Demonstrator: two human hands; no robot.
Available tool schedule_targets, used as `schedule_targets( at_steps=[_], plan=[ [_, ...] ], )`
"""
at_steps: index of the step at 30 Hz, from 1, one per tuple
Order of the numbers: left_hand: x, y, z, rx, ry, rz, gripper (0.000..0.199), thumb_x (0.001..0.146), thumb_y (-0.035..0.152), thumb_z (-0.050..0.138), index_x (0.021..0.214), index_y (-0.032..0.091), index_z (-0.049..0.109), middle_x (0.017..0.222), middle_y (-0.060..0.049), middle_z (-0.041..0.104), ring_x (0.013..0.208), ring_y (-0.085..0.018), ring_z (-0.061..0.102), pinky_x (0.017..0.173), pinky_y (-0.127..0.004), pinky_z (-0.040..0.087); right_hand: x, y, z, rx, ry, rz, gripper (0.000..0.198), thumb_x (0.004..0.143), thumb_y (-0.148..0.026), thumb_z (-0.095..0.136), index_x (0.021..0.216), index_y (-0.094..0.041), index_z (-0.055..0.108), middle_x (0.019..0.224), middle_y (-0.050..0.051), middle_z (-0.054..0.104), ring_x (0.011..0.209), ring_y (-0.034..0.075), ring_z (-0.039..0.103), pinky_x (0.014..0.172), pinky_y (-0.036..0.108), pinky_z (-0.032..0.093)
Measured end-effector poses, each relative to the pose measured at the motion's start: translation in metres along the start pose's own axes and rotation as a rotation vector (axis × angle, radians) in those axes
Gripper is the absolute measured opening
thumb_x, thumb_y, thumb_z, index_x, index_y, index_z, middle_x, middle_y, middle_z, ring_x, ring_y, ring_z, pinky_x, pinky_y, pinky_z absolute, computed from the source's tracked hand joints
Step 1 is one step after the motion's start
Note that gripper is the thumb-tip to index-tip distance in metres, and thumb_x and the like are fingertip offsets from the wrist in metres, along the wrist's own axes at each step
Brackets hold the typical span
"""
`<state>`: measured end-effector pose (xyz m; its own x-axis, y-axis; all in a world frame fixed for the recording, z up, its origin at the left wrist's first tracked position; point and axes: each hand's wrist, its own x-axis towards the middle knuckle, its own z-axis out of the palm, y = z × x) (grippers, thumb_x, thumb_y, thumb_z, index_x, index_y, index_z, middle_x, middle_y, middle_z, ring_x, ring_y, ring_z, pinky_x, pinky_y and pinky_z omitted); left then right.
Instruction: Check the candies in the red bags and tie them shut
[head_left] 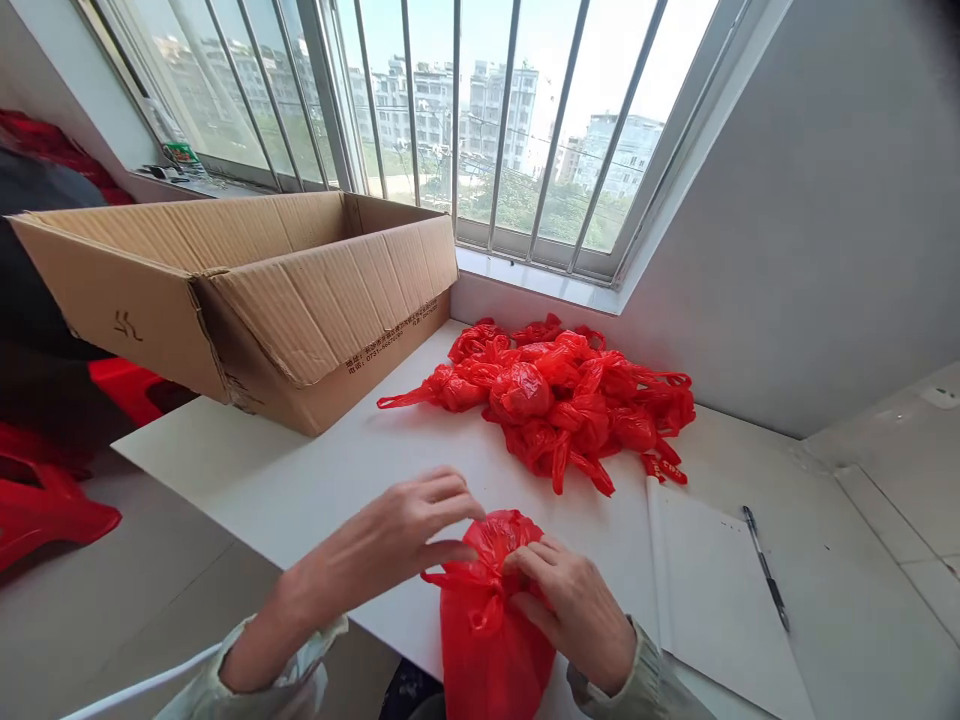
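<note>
A red plastic bag (pixel 499 640) sits at the table's front edge, its neck gathered and knotted, with a loop of handle sticking out at the left. On the right side of the knot, my right hand (pixel 570 605) is closed, pinching the bag's plastic. My left hand (pixel 431 515) hovers at the upper left of the bag with thumb and fingers apart, and nothing shows between them. What fills this bag is hidden. Farther back lies a heap of red plastic bags (pixel 525 390), several of them knotted into round bundles.
An open cardboard box (pixel 390 350) stands at the left of the white table (pixel 300 480). To the right lie white paper (pixel 720 590) and a black pen (pixel 766 570). Behind is a barred window (pixel 510 150). Red plastic stools (pixel 45 500) stand at the lower left.
</note>
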<state>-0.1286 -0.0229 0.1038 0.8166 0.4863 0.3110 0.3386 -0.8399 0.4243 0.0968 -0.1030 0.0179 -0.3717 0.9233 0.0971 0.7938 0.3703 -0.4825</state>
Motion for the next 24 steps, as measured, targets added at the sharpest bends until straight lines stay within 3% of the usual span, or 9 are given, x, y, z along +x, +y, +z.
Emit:
schedule_targets(
  at_steps=[1,3,5,8,10,13,16,19,24],
  plan=[
    [0.001,-0.003,-0.018,0.080,0.077,-0.022,0.016,0.088,0.024,0.065,0.104,0.020,0.065,0.095,-0.004,0.065,0.091,-0.017,0.060,0.080,-0.022,0.047,-0.001,-0.002,0.002,-0.019,0.008,0.000,0.031,0.076,-0.004,0.058,0.098,-0.024,0.061,0.090,0.001,0.066,0.084,0.019,0.061,0.069,0.027,0.048],
    [0.002,-0.012,-0.061,0.325,0.347,-0.043,0.021,0.087,0.034,0.065,0.100,0.017,0.068,0.099,-0.003,0.064,0.102,-0.019,0.057,0.092,-0.026,0.044,-0.004,-0.006,0.003,-0.047,0.036,-0.030,0.052,0.073,-0.002,0.056,0.118,-0.027,0.057,0.099,0.004,0.063,0.090,0.021,0.060,0.071,0.029,0.051],
    [0.003,-0.025,-0.108,0.653,0.539,-0.195,0.042,0.091,0.041,0.051,0.108,0.005,0.065,0.110,-0.007,0.057,0.117,-0.024,0.048,0.103,-0.041,0.034,-0.008,-0.011,0.005,-0.067,0.081,-0.084,0.068,0.070,0.001,0.053,0.130,-0.030,0.050,0.108,0.006,0.059,0.096,0.022,0.058,0.076,0.031,0.053],
    [0.003,-0.056,-0.168,0.975,0.645,-0.373,0.071,0.089,0.048,0.025,0.121,-0.012,0.048,0.132,-0.015,0.039,0.131,-0.038,0.030,0.099,-0.055,0.024,-0.011,-0.013,0.016,-0.112,0.209,-0.112,0.055,0.072,0.005,0.048,0.113,-0.030,0.061,0.107,0.007,0.057,0.097,0.022,0.057,0.079,0.033,0.054],
    [0.003,-0.082,-0.191,1.026,0.631,-0.539,0.077,0.088,0.045,0.013,0.109,-0.021,0.048,0.133,-0.022,0.040,0.133,-0.042,0.023,0.096,-0.055,0.027,-0.014,-0.008,0.031,-0.144,0.336,-0.106,0.041,0.077,0.003,0.046,0.100,-0.026,0.063,0.102,0.007,0.058,0.093,0.021,0.058,0.078,0.033,0.055],
    [0.001,-0.115,-0.203,0.824,0.528,-0.801,0.077,0.089,0.058,0.039,0.090,-0.017,0.053,0.119,-0.024,0.059,0.128,-0.031,0.043,0.100,-0.057,0.032,-0.021,0.006,0.055,-0.190,0.567,-0.124,0.030,0.087,-0.005,0.043,0.103,-0.023,0.061,0.101,0.008,0.057,0.089,0.020,0.058,0.076,0.034,0.055],
    [-0.001,-0.128,-0.199,0.720,0.451,-0.892,0.076,0.081,0.065,0.056,0.089,-0.011,0.058,0.120,-0.023,0.062,0.126,-0.028,0.046,0.104,-0.061,0.027,-0.029,0.022,0.073,-0.210,0.759,-0.139,0.029,0.091,-0.011,0.042,0.115,-0.021,0.056,0.104,0.009,0.055,0.091,0.019,0.058,0.074,0.032,0.055],
    [-0.004,-0.124,-0.192,0.736,0.435,-0.860,0.083,0.075,0.071,0.057,0.091,-0.010,0.059,0.123,-0.022,0.061,0.127,-0.028,0.046,0.105,-0.056,0.029,-0.031,0.035,0.079,-0.222,0.862,-0.122,0.034,0.091,-0.014,0.041,0.122,-0.022,0.052,0.105,0.010,0.053,0.094,0.020,0.057,0.074,0.033,0.055],
    [-0.007,-0.112,-0.186,0.813,0.369,-0.897,0.096,0.071,0.081,0.045,0.095,-0.012,0.059,0.114,-0.014,0.066,0.118,-0.029,0.052,0.101,-0.048,0.035,-0.025,0.044,0.078,-0.244,0.886,-0.087,0.036,0.088,-0.016,0.045,0.121,-0.025,0.054,0.104,0.009,0.053,0.091,0.021,0.057,0.073,0.034,0.054]
  ],
)
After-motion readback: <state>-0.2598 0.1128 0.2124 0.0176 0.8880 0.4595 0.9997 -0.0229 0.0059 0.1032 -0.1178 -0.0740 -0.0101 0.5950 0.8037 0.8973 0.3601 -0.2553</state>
